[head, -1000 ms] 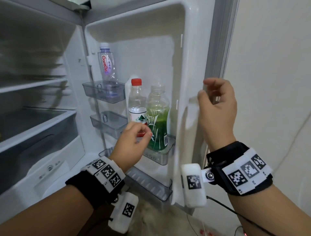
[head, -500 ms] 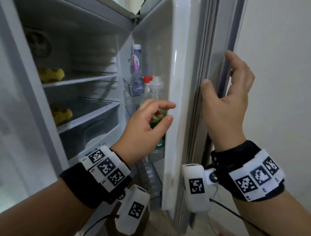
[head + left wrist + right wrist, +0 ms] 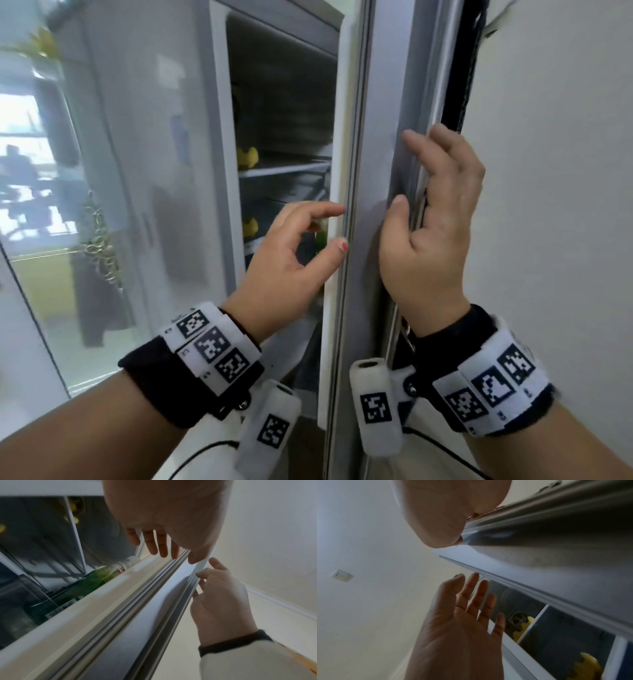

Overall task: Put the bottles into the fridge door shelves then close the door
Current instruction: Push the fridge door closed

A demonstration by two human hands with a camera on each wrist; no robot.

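The fridge door (image 3: 376, 102) stands nearly edge-on, swung most of the way toward the cabinet. My right hand (image 3: 411, 171) lies against its outer side with fingers fairly straight, the thumb on the grey edge. My left hand (image 3: 334, 226) hovers by the door's white inner rim, fingers loosely spread and holding nothing. In the left wrist view a green bottle (image 3: 82, 586) and a clear bottle (image 3: 126, 562) with a white cap stand behind the door's inner rim. Only a sliver of the green bottle (image 3: 320, 240) shows in the head view. The upper bottle is hidden.
Inside the fridge, shelves hold yellow items (image 3: 248, 157). A plain wall (image 3: 548, 171) runs close along the right of the door. A glass panel (image 3: 68, 205) stands to the left of the fridge.
The door has swung far toward the cabinet, hiding the door shelves. My left hand drew back from the bottles and opened. My right hand shifted from gripping the door edge to lying along its outer side.
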